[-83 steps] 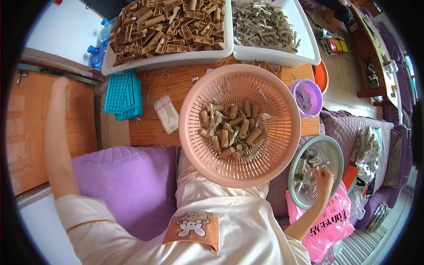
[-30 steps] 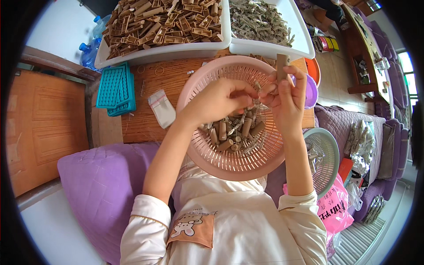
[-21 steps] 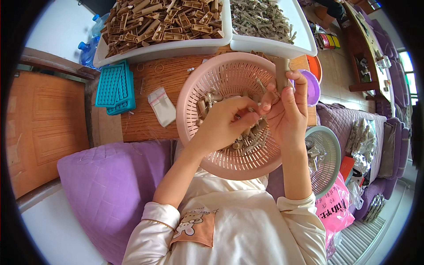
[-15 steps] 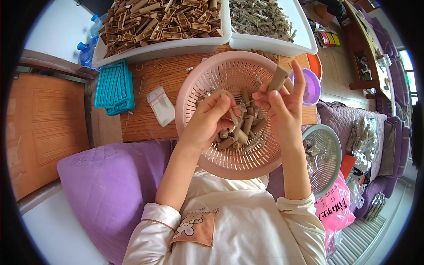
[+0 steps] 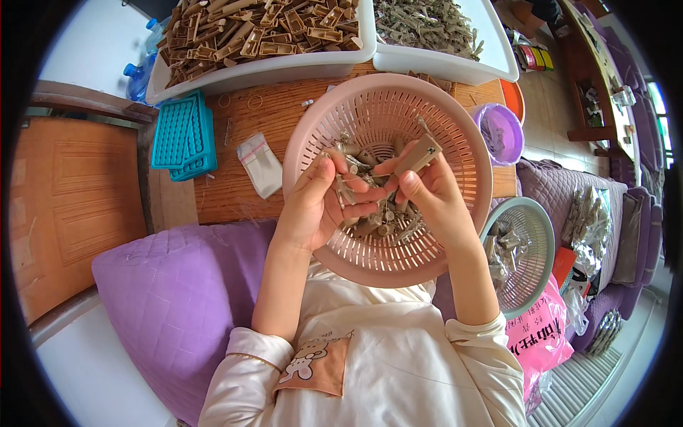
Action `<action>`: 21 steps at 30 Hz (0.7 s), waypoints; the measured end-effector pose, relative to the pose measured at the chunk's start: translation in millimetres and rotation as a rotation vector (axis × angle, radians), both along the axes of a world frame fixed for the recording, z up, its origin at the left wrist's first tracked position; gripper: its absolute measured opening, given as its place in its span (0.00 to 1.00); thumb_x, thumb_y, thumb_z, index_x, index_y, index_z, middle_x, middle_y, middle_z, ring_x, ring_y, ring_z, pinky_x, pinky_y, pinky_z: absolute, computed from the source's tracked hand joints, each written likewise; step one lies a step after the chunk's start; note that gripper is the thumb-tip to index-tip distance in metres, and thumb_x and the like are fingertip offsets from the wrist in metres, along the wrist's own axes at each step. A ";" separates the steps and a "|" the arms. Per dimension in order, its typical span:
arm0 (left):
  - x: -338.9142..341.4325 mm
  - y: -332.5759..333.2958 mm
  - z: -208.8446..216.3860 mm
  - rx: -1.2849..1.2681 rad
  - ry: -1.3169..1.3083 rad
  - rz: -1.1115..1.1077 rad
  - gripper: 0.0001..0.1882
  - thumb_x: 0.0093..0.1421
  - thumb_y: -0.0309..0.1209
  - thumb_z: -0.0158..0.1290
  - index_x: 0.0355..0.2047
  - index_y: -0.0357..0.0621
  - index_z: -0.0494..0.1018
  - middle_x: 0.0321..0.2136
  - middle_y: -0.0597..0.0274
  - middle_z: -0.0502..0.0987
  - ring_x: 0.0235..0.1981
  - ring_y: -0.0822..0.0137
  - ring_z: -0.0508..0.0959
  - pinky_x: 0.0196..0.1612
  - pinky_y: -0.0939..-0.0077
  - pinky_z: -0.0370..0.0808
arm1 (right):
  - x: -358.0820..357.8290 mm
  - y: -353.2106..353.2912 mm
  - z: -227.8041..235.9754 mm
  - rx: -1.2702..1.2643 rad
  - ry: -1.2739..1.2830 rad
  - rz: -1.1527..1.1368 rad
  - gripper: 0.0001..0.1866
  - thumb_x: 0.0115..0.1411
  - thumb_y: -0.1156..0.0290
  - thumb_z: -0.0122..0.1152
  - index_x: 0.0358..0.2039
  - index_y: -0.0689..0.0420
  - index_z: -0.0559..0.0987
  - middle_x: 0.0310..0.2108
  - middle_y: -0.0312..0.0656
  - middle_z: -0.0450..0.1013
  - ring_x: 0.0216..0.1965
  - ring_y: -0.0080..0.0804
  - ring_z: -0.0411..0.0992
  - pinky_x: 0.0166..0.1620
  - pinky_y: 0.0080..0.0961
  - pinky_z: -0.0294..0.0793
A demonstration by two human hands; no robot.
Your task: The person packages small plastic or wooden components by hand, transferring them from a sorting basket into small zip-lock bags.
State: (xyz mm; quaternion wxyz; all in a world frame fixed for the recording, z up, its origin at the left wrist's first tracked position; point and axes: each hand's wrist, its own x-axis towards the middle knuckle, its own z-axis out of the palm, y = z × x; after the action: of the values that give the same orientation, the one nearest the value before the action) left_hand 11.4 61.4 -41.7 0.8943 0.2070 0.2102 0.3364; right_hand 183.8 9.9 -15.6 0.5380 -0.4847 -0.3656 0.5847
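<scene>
Over a pink slotted plastic basket (image 5: 398, 272), both of my hands work close together. My right hand (image 5: 440, 201) pinches a tan, narrow box-shaped plastic piece (image 5: 418, 155) between thumb and fingers, tilted up to the right. My left hand (image 5: 313, 206) has its fingers curled around a translucent plastic piece (image 5: 346, 189), partly hidden by the fingers. The fingertips of both hands nearly meet in the middle. Below them, in the basket, lie tan tube-like pieces (image 5: 384, 229) and clear bits, partly covered by my hands.
Behind stand a white tub (image 5: 313, 62) of brown plastic parts and another white tub (image 5: 455, 65) of greyish clear pieces. Teal trays (image 5: 183, 139) and a small clear bag (image 5: 260, 171) lie left. On the right are a purple bucket (image 5: 514, 132), a grey-green basket (image 5: 546, 260) and a pink bag (image 5: 544, 334).
My right hand has come down and inward, and the tan piece has tipped from near upright to slanting. My left hand has shifted slightly left and turned, showing more of its palm.
</scene>
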 end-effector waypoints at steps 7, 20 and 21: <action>3.4 -6.3 7.5 0.049 0.104 0.131 0.14 0.61 0.43 0.41 0.31 0.45 0.63 0.25 0.64 0.74 0.32 0.62 0.78 0.36 0.72 0.76 | -2.2 -2.7 1.8 -0.046 0.095 0.058 0.16 0.57 0.70 0.53 0.44 0.59 0.62 0.36 0.37 0.68 0.34 0.17 0.64 0.37 0.15 0.66; -4.3 -22.9 29.3 0.478 0.403 0.075 0.07 0.56 0.28 0.50 0.33 0.38 0.69 0.24 0.64 0.73 0.28 0.77 0.75 0.28 0.89 0.68 | 6.7 -0.9 15.4 0.079 -0.080 -0.300 0.13 0.49 0.80 0.60 0.36 0.62 0.71 0.32 0.36 0.70 0.31 0.17 0.68 0.35 0.14 0.68; -3.9 -26.2 31.2 0.478 0.402 0.076 0.07 0.56 0.28 0.50 0.33 0.38 0.69 0.24 0.64 0.73 0.28 0.77 0.75 0.28 0.89 0.68 | 4.8 0.0 17.0 0.059 -0.121 -0.311 0.13 0.48 0.81 0.61 0.36 0.62 0.72 0.32 0.36 0.71 0.32 0.17 0.69 0.35 0.15 0.69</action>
State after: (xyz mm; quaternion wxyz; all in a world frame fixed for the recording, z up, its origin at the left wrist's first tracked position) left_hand 7.5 35.2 -10.4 0.7477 0.4656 0.3054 0.3618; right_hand 188.6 9.9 1.4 0.6132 -0.5535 -0.3349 0.4533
